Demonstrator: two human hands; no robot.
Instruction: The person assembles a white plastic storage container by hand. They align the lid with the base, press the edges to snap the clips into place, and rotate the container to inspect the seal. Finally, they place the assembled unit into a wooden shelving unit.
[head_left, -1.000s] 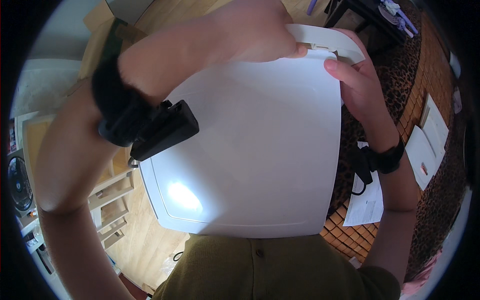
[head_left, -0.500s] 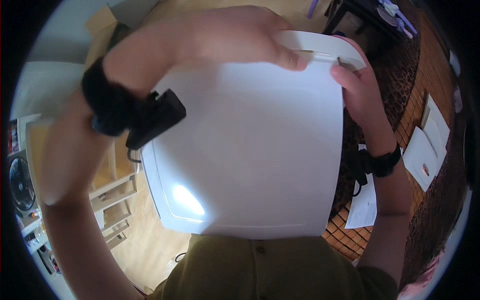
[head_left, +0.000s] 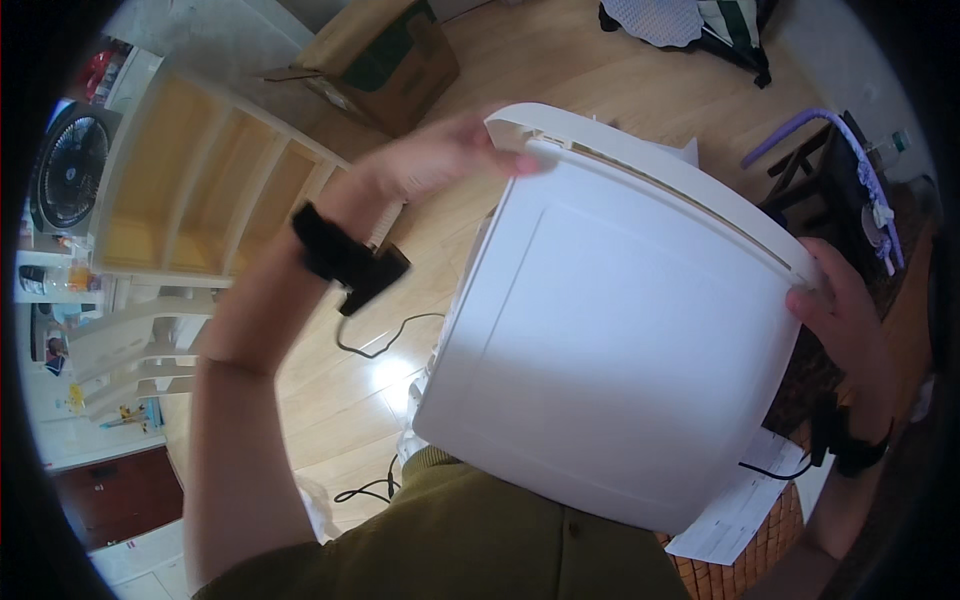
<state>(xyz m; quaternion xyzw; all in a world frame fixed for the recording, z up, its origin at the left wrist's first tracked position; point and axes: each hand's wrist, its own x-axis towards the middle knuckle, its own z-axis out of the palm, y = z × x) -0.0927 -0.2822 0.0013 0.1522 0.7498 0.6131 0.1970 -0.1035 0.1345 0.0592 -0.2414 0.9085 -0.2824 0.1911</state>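
Note:
In front of my torso I hold a large white plastic panel (head_left: 620, 340) with rounded corners, tilted so its right side sits lower. A raised white strip (head_left: 660, 165) runs along its far edge, with a narrow gap between the two. My left hand (head_left: 445, 158) is closed on the far left corner, thumb at the end of the strip; motion blurs it a little. At the right corner my right hand (head_left: 845, 300) grips the edge, thumb on the face and the other fingers mostly hidden behind. The panel's underside is out of sight.
A wooden shelf unit (head_left: 180, 200) and a black fan (head_left: 75, 165) stand at the left. Beyond lies a cardboard box (head_left: 375, 60). At right is a dark chair (head_left: 825, 180) with a purple tube (head_left: 800, 118). Papers (head_left: 735, 505) lie at lower right; a black cable (head_left: 370, 490) is on the floor.
The panel has turned clockwise and shifted right. My left hand has moved along the far edge to its left corner; my right hand has gone right and lower with its corner.

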